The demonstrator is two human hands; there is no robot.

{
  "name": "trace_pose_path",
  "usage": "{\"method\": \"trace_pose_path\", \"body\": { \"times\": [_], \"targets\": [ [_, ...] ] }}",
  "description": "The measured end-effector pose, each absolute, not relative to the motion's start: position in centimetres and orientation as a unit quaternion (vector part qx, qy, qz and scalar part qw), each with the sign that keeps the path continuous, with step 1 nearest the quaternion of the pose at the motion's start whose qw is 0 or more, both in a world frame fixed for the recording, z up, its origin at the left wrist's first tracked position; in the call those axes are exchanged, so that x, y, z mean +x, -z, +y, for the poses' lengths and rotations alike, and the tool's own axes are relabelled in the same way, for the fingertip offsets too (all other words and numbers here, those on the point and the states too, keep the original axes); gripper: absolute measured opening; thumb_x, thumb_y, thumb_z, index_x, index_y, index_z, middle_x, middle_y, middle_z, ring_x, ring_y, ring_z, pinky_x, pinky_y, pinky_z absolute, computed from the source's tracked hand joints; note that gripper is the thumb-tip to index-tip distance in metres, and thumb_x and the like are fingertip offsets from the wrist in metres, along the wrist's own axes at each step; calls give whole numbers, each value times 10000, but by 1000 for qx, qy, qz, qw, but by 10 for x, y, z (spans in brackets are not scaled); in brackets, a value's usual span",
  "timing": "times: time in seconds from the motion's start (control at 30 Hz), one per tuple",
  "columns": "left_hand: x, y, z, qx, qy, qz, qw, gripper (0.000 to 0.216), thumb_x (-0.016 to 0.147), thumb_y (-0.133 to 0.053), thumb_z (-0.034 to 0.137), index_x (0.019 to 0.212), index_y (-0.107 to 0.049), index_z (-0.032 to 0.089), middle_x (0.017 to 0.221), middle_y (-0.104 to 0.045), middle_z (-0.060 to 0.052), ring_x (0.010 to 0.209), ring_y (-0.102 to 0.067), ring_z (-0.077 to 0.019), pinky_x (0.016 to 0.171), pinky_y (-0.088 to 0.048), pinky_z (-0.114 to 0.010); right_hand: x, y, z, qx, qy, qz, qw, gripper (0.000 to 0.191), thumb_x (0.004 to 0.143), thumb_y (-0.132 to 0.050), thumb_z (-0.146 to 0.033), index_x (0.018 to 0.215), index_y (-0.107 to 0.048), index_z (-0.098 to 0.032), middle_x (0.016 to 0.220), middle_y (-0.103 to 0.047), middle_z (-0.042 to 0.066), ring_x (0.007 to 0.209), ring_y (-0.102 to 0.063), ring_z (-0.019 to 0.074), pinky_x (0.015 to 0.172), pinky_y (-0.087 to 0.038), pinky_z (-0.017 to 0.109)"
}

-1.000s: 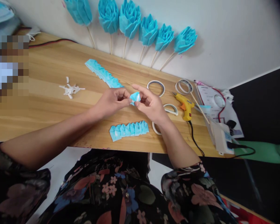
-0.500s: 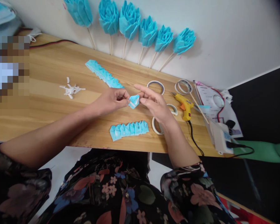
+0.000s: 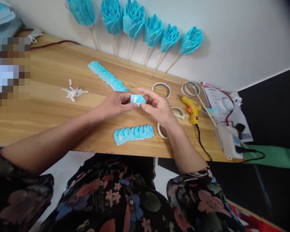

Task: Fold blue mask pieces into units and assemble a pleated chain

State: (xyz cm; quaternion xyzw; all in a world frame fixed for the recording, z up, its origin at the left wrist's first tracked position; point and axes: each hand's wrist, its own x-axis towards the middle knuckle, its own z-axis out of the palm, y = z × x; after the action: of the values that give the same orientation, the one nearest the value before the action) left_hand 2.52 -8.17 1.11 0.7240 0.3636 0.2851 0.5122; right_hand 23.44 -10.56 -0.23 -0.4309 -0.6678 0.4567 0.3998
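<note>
Between my two hands is a small folded blue petal (image 3: pixel 137 99) with a white strip on its face. My left hand (image 3: pixel 116 104) pinches its left side with thumb and fingers. On the other side, my right hand (image 3: pixel 158 106) grips the lower right edge, its index finger stretched out above. One pleated blue strip of overlapping folded petals (image 3: pixel 108 77) lies beyond my hands. A second, shorter pleated strip (image 3: pixel 133 134) rests on the table nearer to me.
Several blue fabric flowers on sticks (image 3: pixel 134 19) lean against the wall. White scraps (image 3: pixel 73 92) lie to the left. Tape rolls (image 3: pixel 161 87), a yellow glue gun (image 3: pixel 192 109) with its cord and a white power strip (image 3: pixel 230 141) are on the right of the wooden table (image 3: pixel 50 71).
The petal has been turned from a downward point to a flatter position, so its white strip faces up. My right hand has shifted slightly left and closer to my left hand.
</note>
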Motion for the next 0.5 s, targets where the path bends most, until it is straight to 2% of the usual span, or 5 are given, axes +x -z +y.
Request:
{"method": "trace_pose_path", "body": {
  "times": [0.13,0.3,0.5],
  "targets": [
    [26,-8,-83,723,-295,364,508,241,841,-719,429,798,-648,203,748,-671,-19,824,-654,-198,724,-481,-287,232,2,-107,-435,-443,-680,390,468,871,-702,-349,1327,-660,-252,985,-697,5,843,-625,148,845,-573,355],
    [27,-10,-86,716,-294,359,522,229,843,-701,401,758,-646,195,698,-646,-9,786,-641,-187,680,-461,-268,228,3,-111,-441,-429,-692,378,457,841,-683,-278,1298,-681,-255,990,-714,11,877,-640,166,852,-582,367],
    [26,-13,-84,709,-296,362,528,192,832,-717,355,758,-667,185,661,-620,9,670,-581,-145,610,-424,-239,231,-2,-110,-455,-431,-678,385,449,818,-710,-292,1265,-694,-265,842,-637,-23,712,-549,123,686,-545,295]
  ]
}}
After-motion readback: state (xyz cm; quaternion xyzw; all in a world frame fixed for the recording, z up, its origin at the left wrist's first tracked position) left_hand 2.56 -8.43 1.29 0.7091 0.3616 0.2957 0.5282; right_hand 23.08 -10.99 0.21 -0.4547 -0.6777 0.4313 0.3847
